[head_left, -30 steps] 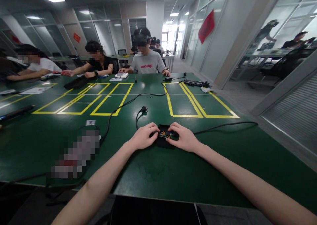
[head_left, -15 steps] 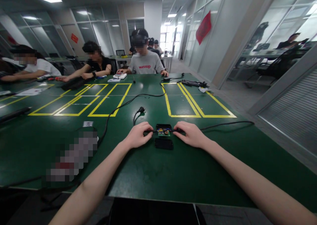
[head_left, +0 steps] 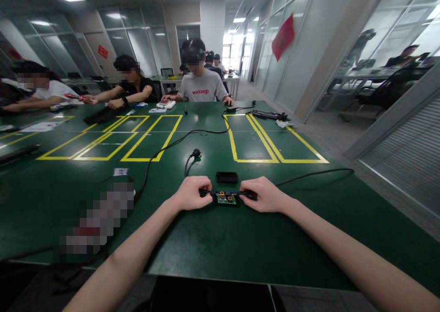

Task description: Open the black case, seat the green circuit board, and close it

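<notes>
A small green circuit board (head_left: 227, 199) with copper coils and coloured wires sits between my two hands. It lies over the nearer black case half, which it almost completely covers; whether it rests inside cannot be told. My left hand (head_left: 195, 193) pinches the black cable (head_left: 205, 191) at the board's left end. My right hand (head_left: 260, 194) grips the other black cable (head_left: 248, 194) at its right end. Just beyond the board, an open black case half (head_left: 227, 177) lies on the table, hollow side up. A plug (head_left: 195, 153) on a black lead lies past my left hand.
The green table (head_left: 220, 252) carries yellow tape rectangles (head_left: 257, 161). A long black cable (head_left: 165, 150) winds across it. To the left lie a blurred-out object (head_left: 99, 216) and a paper label (head_left: 121, 172). Several people sit opposite, one in a grey shirt (head_left: 202, 85).
Both hands have drawn the circuit board toward me, off the farther case half and over the nearer one. Across the table, a co-worker's hand has lifted a red-handled tool.
</notes>
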Available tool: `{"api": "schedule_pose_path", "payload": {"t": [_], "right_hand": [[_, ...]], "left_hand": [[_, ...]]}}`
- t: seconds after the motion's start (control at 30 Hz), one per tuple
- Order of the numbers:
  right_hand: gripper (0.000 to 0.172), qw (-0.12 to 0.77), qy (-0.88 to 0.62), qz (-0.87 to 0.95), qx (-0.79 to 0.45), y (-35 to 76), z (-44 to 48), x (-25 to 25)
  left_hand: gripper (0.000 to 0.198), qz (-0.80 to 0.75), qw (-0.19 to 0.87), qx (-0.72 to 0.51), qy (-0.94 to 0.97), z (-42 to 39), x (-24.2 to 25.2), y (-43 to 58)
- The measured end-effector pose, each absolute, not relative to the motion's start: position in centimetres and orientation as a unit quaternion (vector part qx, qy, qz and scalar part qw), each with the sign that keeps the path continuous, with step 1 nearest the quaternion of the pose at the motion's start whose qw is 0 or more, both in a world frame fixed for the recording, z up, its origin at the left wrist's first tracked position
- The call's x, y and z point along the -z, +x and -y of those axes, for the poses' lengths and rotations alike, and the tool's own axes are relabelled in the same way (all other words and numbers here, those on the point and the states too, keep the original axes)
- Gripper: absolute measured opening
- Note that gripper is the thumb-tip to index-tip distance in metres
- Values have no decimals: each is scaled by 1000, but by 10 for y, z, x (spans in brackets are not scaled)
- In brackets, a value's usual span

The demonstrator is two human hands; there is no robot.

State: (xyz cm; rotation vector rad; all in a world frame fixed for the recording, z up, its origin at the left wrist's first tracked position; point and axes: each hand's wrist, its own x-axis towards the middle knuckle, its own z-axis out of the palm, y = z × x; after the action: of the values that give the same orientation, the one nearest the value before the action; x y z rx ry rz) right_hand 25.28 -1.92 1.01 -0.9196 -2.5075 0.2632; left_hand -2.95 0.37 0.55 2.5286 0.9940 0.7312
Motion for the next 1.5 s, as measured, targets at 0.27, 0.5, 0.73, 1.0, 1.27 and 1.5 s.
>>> {"api": "schedule_pose_path", "payload": {"t": [0.27,0.5,0.73,1.0,1.27,1.5], "right_hand": [[10,239,-398,879,-106,259,6,0],[23,264,-358,882,-159,262,5,-1],[24,247,-350,901,-67,260,6,-2],[16,178,-312,933,0,258,9,-11],[21,202,-302,932,-12,262,9,-5],[28,337,-451,820,-104,259,-6,16]], "left_hand": [[15,-378,143,-248,880,-9,-3,-28],[21,-337,159,-263,890,-7,-1,-27],[19,-336,147,-251,896,-7,1,-26],[12,-316,90,-226,917,-6,-3,-23],[15,-318,58,-241,915,-3,-5,-25],[51,-372,78,-267,886,-6,1,-19]]}}
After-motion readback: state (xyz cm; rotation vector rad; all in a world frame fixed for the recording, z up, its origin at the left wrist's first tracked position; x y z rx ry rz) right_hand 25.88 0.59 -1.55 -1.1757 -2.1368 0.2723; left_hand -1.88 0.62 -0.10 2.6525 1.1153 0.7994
